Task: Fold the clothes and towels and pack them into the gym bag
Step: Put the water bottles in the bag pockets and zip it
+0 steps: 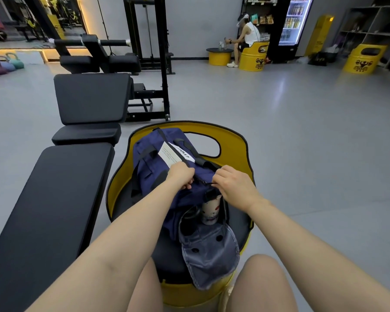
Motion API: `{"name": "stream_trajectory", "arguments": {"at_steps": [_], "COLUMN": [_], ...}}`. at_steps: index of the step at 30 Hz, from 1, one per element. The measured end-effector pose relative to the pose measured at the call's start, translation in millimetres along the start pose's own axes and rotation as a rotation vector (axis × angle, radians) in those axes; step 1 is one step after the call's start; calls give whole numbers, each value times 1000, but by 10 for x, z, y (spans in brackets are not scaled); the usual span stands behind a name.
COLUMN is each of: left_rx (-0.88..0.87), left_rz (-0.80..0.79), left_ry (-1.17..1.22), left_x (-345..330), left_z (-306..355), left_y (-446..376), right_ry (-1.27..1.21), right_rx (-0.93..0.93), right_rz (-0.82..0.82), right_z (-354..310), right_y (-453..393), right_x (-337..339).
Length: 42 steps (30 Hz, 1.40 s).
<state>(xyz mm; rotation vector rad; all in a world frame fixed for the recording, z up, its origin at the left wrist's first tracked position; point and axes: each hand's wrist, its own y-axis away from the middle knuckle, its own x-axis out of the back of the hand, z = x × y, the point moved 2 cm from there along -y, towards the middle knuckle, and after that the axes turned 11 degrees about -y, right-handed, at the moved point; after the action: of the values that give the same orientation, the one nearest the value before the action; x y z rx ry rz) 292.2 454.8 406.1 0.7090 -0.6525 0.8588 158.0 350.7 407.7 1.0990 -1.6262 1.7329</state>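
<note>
Navy gym bag (167, 167) lying on the black seat of a yellow barrel chair (239, 149), lengthwise away from the viewer, a white paper label (175, 154) on its top. Left hand (180, 176) curled tight, gripping a bunch of bag fabric just beside the zipper line. Right hand (232, 185) pinching a small dark zipper pull (208, 183) between thumb and fingers, on the near side of the label. Judged to be the closing step: main zip being drawn shut.

To do it well: keep the fabric taut with the left hand, in line with the track. Draw the pull straight along the teeth, not upward. Press any bulge down first, so no cloth catches in the slider.

At the bag's near end, a grey end flap (209, 255) hanging open, with a pale cup (211, 210) and a dark bottle (189, 219) standing in the pocket. Likely that flap needs closing next.

Hidden or unclear: bag contents not visible, so no telling whether clothes and towels are folded inside. Zipper teeth mostly covered by both hands; how far closed, unclear. Label text too small to read. Right fingertips tucked under, exact grip partly hidden.
</note>
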Motion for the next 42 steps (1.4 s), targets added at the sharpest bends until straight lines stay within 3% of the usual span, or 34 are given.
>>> {"name": "stream_trajectory", "arguments": {"at_steps": [9,19,26,30,34,38,42], "left_rx": [-108,-485,-510,-515,-664,-777,-809], "left_rz": [25,314,-7,-91,-179,-184,-153], "left_ry": [-86,-338,-540,-618,-949,-1280,-1408], "left_x": [-92,-365,-936,-1247,-1592,-1858,-2011], "left_z": [-85,-503,-974,-1223,-1450,-1563,-1641], "left_y": [169,847,1004,1068,1118,1138,1072], "right_ry": [-15,-140,-159,-167,-151,-145,-114], "right_rx": [-100,-461,-570,-575,-480,-359,-331], "right_rz": [-58,-147,-261,-372,-514,-627,-721], "right_z": [-93,-250,-317,-401,-543,-652,-645], "right_y": [236,842,1310,1563,1792,1981,2136], "right_x": [24,-77,-314,-497,-719,-952,-1230]}}
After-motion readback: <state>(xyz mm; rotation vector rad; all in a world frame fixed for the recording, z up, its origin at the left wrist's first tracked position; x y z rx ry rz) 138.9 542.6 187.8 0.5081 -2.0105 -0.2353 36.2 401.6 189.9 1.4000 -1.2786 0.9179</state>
